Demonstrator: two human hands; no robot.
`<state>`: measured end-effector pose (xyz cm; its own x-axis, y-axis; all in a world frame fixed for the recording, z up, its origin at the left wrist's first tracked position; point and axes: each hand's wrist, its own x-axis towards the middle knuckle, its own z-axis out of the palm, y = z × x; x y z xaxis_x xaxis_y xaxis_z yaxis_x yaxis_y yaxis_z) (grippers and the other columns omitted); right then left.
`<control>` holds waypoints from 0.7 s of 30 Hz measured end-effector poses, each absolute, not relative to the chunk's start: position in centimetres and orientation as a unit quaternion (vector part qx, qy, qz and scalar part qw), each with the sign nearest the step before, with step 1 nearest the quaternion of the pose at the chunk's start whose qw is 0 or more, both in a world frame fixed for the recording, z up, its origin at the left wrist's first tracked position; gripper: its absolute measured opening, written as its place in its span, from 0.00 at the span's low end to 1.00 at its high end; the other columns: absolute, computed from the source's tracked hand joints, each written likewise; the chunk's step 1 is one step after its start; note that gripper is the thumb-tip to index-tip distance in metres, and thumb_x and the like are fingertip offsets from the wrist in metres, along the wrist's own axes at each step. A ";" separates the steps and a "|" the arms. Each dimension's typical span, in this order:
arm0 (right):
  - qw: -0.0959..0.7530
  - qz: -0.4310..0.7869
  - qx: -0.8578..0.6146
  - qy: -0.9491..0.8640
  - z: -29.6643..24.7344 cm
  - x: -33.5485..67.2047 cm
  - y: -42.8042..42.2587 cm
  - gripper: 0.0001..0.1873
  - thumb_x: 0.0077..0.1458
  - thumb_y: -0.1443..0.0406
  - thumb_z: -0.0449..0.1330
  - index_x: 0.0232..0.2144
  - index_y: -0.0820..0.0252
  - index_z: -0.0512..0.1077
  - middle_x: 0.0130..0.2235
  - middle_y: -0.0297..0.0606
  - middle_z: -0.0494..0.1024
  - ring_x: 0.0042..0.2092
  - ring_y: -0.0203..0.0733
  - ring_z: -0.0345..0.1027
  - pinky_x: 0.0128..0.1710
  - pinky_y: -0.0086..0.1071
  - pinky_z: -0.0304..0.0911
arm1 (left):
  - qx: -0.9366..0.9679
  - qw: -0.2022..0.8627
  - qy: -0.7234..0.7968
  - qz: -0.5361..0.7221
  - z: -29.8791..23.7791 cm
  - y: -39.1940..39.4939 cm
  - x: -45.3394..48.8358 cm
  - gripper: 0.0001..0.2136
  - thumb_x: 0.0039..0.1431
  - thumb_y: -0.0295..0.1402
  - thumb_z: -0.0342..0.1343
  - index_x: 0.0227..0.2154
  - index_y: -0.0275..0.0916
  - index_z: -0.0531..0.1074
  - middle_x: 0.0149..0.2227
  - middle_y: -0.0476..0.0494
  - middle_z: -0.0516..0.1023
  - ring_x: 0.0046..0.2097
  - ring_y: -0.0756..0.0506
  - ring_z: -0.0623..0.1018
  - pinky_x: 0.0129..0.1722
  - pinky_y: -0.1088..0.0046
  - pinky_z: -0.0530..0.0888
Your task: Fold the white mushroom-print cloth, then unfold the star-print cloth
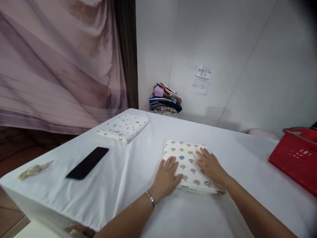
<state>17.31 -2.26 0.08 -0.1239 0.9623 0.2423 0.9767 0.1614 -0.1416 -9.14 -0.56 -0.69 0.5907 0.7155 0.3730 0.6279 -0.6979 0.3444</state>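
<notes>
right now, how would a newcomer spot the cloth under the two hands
On the white-covered table, look between the black phone at left and the red basket at right. There the mushroom cloth lies folded under the left hand and right hand. Unlike the other folded cloth farther back, it bears rows of mostly beige mushrooms, one blue.

The folded cloth (pixel 187 166) at lower centre is white, printed with grey-beige mushrooms, one blue mushroom and one dark purplish one. Left of centre, a second cloth (pixel 125 127) is white with small grey motifs. The tablecloth (pixel 145 158) is plain white, the phone (pixel 88 163) at lower left black, the basket (pixel 291 158) at right red, the curtain (pixel 61 62) at upper left pinkish mauve.
</notes>
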 end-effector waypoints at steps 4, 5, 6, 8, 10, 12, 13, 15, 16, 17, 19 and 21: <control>0.143 -0.018 -0.669 -0.729 -2.8 19.7 0.2 0.27 0.59 0.53 0.48 0.58 0.56 0.60 0.62 0.43 0.55 0.63 0.53 0.44 0.56 0.53 0.55 | 0.889 0.096 0.374 0.248 -0.7 -0.4 -9.3 0.21 0.60 0.40 0.48 0.55 0.40 0.62 0.61 0.39 0.59 0.63 0.39 0.57 0.60 0.49 0.54; 0.147 -0.015 -0.667 -0.730 -3.2 19.9 0.3 0.28 0.59 0.53 0.48 0.58 0.57 0.59 0.62 0.43 0.54 0.63 0.53 0.44 0.57 0.51 0.55 | 0.889 0.097 0.374 0.248 -0.7 -0.4 -9.3 0.21 0.60 0.40 0.48 0.55 0.40 0.62 0.61 0.39 0.59 0.63 0.39 0.57 0.60 0.49 0.54; 0.151 -0.012 -0.665 -0.731 -3.5 20.0 0.3 0.28 0.60 0.53 0.48 0.58 0.58 0.59 0.63 0.43 0.54 0.64 0.52 0.43 0.57 0.51 0.54 | 0.888 0.099 0.375 0.246 -0.7 -0.5 -9.3 0.21 0.60 0.40 0.48 0.55 0.40 0.62 0.61 0.39 0.59 0.63 0.39 0.57 0.60 0.48 0.54; 0.158 -0.002 -0.664 -0.730 -3.6 20.0 0.1 0.28 0.60 0.53 0.47 0.58 0.59 0.59 0.63 0.43 0.53 0.64 0.52 0.41 0.58 0.51 0.53 | 0.890 0.105 0.373 0.241 -0.6 -0.5 -9.4 0.21 0.59 0.40 0.48 0.55 0.40 0.61 0.61 0.39 0.59 0.63 0.39 0.57 0.60 0.48 0.54; 0.169 0.019 -0.669 -0.724 -3.4 19.8 -0.2 0.29 0.60 0.52 0.47 0.58 0.60 0.60 0.63 0.42 0.52 0.64 0.51 0.40 0.59 0.50 0.52 | 0.890 0.117 0.371 0.239 -0.4 -0.4 -9.4 0.22 0.59 0.40 0.50 0.55 0.41 0.62 0.61 0.39 0.60 0.62 0.39 0.57 0.60 0.48 0.55; 0.193 0.043 -0.674 -0.712 -3.3 19.7 -0.4 0.29 0.59 0.51 0.47 0.58 0.58 0.60 0.64 0.40 0.51 0.65 0.49 0.40 0.60 0.49 0.51 | 0.884 0.140 0.373 0.243 -0.1 0.1 -9.6 0.20 0.57 0.38 0.52 0.52 0.42 0.65 0.59 0.40 0.62 0.61 0.39 0.60 0.59 0.49 0.57; 0.214 0.053 -0.680 -0.700 -3.3 19.8 -0.5 0.28 0.59 0.51 0.47 0.57 0.57 0.62 0.64 0.39 0.51 0.65 0.49 0.40 0.60 0.48 0.50 | 0.878 0.154 0.379 0.249 0.0 0.6 -9.6 0.18 0.56 0.37 0.53 0.50 0.42 0.67 0.59 0.41 0.63 0.61 0.40 0.61 0.58 0.51 0.59; 0.269 0.068 -0.704 -0.654 -3.6 20.0 -0.6 0.28 0.58 0.50 0.47 0.55 0.55 0.64 0.64 0.38 0.50 0.64 0.49 0.42 0.60 0.47 0.52 | 0.855 0.175 0.406 0.270 0.4 1.8 -9.8 0.16 0.55 0.35 0.54 0.47 0.41 0.69 0.58 0.40 0.65 0.59 0.41 0.64 0.57 0.57 0.64; 0.296 0.076 -0.719 -0.624 -3.8 20.2 -0.6 0.28 0.57 0.49 0.48 0.54 0.54 0.65 0.64 0.38 0.51 0.63 0.50 0.44 0.59 0.47 0.53 | 0.840 0.181 0.427 0.280 0.6 2.7 -9.8 0.16 0.55 0.35 0.53 0.47 0.40 0.69 0.58 0.39 0.64 0.59 0.41 0.65 0.55 0.59 0.66; 0.320 0.085 -0.733 -0.594 -4.1 20.5 -0.7 0.28 0.56 0.48 0.48 0.54 0.53 0.65 0.63 0.39 0.53 0.63 0.51 0.47 0.58 0.47 0.56 | 0.825 0.184 0.451 0.287 0.7 3.6 -9.8 0.17 0.55 0.35 0.53 0.48 0.38 0.69 0.58 0.38 0.64 0.58 0.41 0.65 0.54 0.61 0.67; 0.355 0.107 -0.751 -0.547 -4.4 20.9 -0.9 0.29 0.54 0.48 0.50 0.55 0.52 0.65 0.60 0.40 0.59 0.60 0.53 0.54 0.55 0.47 0.60 | 0.796 0.198 0.495 0.287 0.8 5.5 -9.7 0.20 0.55 0.37 0.53 0.51 0.36 0.66 0.57 0.36 0.66 0.55 0.41 0.69 0.49 0.63 0.71; 0.384 0.131 -0.753 -0.519 -4.5 21.2 -1.2 0.32 0.51 0.48 0.54 0.56 0.51 0.63 0.57 0.41 0.65 0.57 0.54 0.60 0.52 0.48 0.62 | 0.769 0.231 0.528 0.276 0.8 7.5 -9.3 0.22 0.56 0.40 0.51 0.52 0.36 0.63 0.52 0.35 0.71 0.48 0.41 0.75 0.43 0.65 0.73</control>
<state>21.20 -1.20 -4.52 0.4276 0.8815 0.2002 0.6799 -0.1676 -0.7139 -9.30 7.48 0.77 0.2907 0.9398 0.1795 0.6847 -0.3354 0.6471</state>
